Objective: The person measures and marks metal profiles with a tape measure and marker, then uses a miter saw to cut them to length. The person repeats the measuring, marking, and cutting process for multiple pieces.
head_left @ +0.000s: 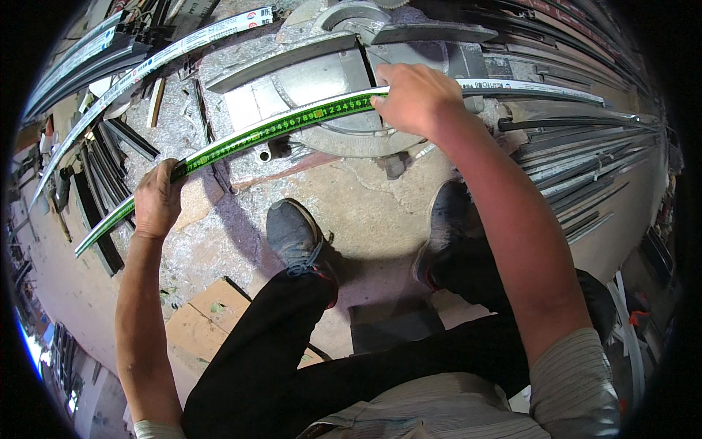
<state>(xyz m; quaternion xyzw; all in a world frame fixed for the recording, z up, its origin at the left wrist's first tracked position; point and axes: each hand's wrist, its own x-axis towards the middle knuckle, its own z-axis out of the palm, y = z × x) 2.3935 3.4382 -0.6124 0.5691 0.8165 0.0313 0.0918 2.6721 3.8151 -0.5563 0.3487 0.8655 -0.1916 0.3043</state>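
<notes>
A green tape measure blade lies stretched along a long, thin metal profile with a silvery, printed face. My left hand is closed around the profile and the tape, left of the saw. My right hand is closed, thumb and fingers pinching the profile and tape above the saw table; its fingertips partly hide where the green blade stops. The profile runs on past both hands. Beneath it sits a metal mitre saw base with a slot and a raised fence.
Another long labelled strip lies at the far left, near stacked dark profiles. Many metal lengths lie along the right. Shavings cover the floor around the saw. A cardboard piece lies by my left leg; my shoes stand in front of the saw.
</notes>
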